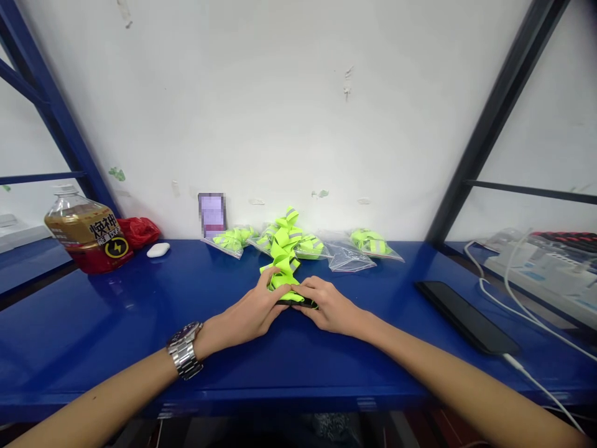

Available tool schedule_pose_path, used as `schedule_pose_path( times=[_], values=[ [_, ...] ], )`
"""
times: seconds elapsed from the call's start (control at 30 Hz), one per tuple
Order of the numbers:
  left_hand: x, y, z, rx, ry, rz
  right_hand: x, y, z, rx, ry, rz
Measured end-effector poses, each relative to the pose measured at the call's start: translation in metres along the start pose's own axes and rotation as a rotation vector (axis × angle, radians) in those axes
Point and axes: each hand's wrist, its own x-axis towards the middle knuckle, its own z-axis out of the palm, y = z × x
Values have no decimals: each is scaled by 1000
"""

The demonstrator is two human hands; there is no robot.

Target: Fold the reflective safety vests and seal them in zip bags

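Note:
A neon-yellow reflective strap [283,260] with grey stripes lies in loose folds at the middle of the blue table, reaching back toward the wall. My left hand [254,306], with a metal watch [185,350] on its wrist, grips the near end of the strap between thumb and fingers. From the other side, my right hand [329,306] pinches the same end, where a black piece [303,302] shows between the hands. What exactly the black piece is, the fingers partly hide.
Clear bags with neon straps [370,242] lie along the wall, beside an empty-looking plastic bag [349,256]. A black phone [466,317] on a white cable lies right. At left are a large drink bottle [86,230], a red bag [137,231] and a white case [158,250].

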Motion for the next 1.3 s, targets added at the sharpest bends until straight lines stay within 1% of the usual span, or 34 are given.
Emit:
schedule_pose_path(
  times=[0.1, 0.2, 0.3, 0.37, 0.43, 0.57, 0.63, 0.7, 0.77, 0.87, 0.93, 1.0, 1.07, 1.13, 1.23, 1.3],
  values=[
    [5, -5, -9, -113, -45, 58, 3, -1, -4, 135, 5, 9],
    [8, -9, -11, -165, -39, 72, 8, -3, -6, 305, -19, 70],
    [9, -11, -10, -204, -14, -4, 13, -2, -6, 429, -23, 188],
    [10, -11, -9, -228, 22, -90, 16, -1, -3, 478, 17, 263],
    [13, -12, -8, -239, 54, -166, 18, 1, 0, 525, 67, 305],
    [24, -16, -9, -239, 39, -225, 23, 2, 8, 638, 159, 368],
    [28, -19, -9, -237, 45, -266, 25, 1, 11, 566, 191, 401],
    [31, -21, -9, -229, 73, -329, 26, 1, 14, 388, 222, 410],
    [33, -22, -8, -207, 86, -359, 26, 2, 17, 214, 245, 414],
    [33, -23, -6, -153, 82, -315, 27, 1, 21, 9, 289, 412],
    [31, -23, -3, -112, 80, -276, 27, 1, 21, -117, 291, 347],
    [30, -23, 0, -29, 104, -241, 26, 0, 18, -192, 237, 248],
    [28, -23, 3, 134, 167, -195, 22, 0, 12, -215, 155, 165],
    [28, -24, 5, 277, 187, -138, 17, 0, 4, -212, 76, 104],
    [27, -25, 4, 333, 105, -59, 9, -1, -7, -221, -30, 29],
    [24, -24, 2, 333, 74, -36, 6, -1, -9, -253, -60, 5]
  ],
)
